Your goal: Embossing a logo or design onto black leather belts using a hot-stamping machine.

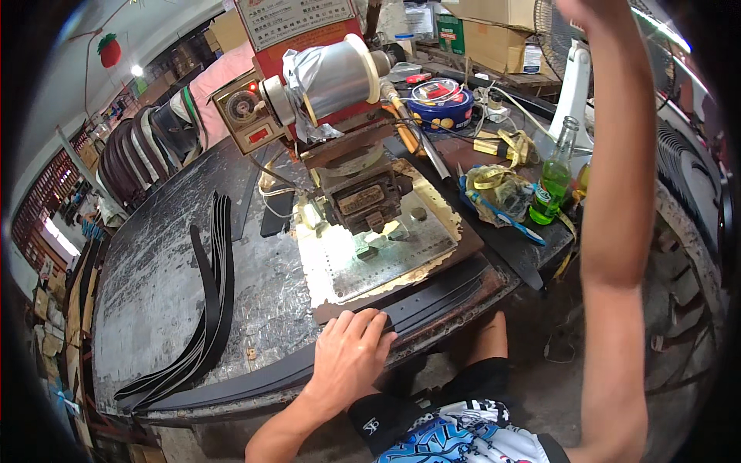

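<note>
Left hand point(351, 347) half-curled over black strips point(451, 299) at the table's point(154, 270) front edge, 6 o'clock of the press point(363, 202); cannot tell if it grips or only presses. Right hand point(588, 11) raised, cut off between 1 and 2 o'clock; hold unclear. Best, probably: strips flat, edges aligned, fingers clear. Count: one press, one foil roll point(338, 79), one blue tin point(432, 116), one green bottle point(551, 181); strips overlap, uncountable.

Glare whitens part of the metal plate point(394, 262), while fisheye distortion curves the dark-rimmed edges.
</note>
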Demonstrator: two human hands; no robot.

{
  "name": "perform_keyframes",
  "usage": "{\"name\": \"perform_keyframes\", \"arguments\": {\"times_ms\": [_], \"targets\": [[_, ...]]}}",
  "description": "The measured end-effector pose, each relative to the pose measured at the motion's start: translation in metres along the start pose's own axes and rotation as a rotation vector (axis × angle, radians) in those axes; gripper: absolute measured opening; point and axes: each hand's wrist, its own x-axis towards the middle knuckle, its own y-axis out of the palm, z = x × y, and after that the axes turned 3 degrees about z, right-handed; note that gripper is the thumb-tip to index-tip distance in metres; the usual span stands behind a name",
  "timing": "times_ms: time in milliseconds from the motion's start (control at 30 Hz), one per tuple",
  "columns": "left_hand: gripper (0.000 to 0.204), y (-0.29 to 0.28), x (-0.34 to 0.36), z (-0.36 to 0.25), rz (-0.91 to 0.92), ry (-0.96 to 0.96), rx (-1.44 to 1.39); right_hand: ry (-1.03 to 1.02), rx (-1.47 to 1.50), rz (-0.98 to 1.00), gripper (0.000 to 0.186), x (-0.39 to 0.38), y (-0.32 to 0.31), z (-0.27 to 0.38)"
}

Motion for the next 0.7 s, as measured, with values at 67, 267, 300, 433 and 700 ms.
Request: {"name": "perform_keyframes", "arguments": {"times_ms": [67,267,300,433,700], "targets": [[0.034,0.012,0.008,-0.006,-0.003,-0.001,-0.018,-0.095,0.035,0.165,0.035,-0.049,-0.056,-0.079],[0.042,-0.001,0.012,0.004,0.051,0.007,-0.194,0.349,-0.242,0.760,0.045,-0.242,-0.017,-0.068],[0.043,-0.004,0.015,0.007,0.072,0.049,-0.287,0.473,-0.290,0.826,0.050,-0.257,-0.015,-0.064],[0.047,-0.034,0.025,0.016,0.252,-0.114,-0.538,0.294,-0.272,0.783,0.049,-0.271,-0.001,-0.072],[0.036,-0.053,0.057,0.061,0.310,-0.189,-0.212,0.473,-0.116,0.699,0.039,-0.261,0.049,-0.088]]}}
